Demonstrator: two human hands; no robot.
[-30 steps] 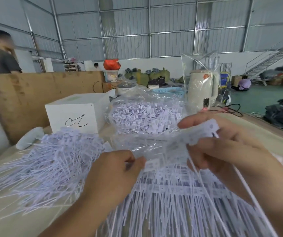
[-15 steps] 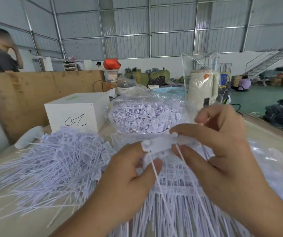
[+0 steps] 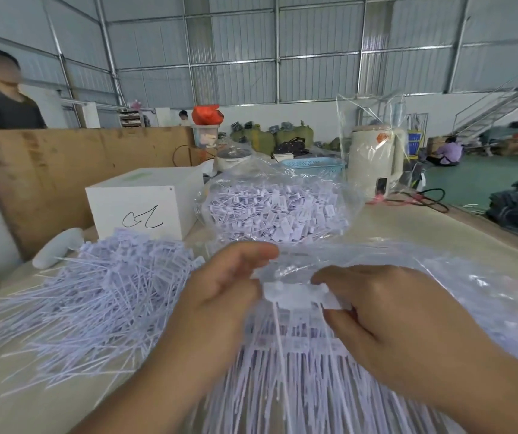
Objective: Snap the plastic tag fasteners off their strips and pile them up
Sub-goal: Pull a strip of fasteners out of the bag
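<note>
A short white strip of tag fasteners [image 3: 295, 296] is held between both hands at the middle of the view, its thin tails hanging down. My left hand [image 3: 220, 296] pinches its left end and my right hand [image 3: 386, 311] pinches its right end. Below them lies a stack of uncut fastener strips [image 3: 298, 386] on a clear plastic bag. A loose pile of separated fasteners [image 3: 95, 292] spreads over the table to the left.
A clear bag of fasteners [image 3: 276, 214] sits behind the hands, beside a white box [image 3: 145, 202]. A cream kettle [image 3: 373, 161] in plastic wrap and a blue basket [image 3: 311, 166] stand further back. A plywood board [image 3: 63, 170] walls the left side; a person [image 3: 4, 95] stands behind it.
The strip has come down from chest height toward the stack, and it is shorter than a second ago. Both hands moved lower and closer to the table.
</note>
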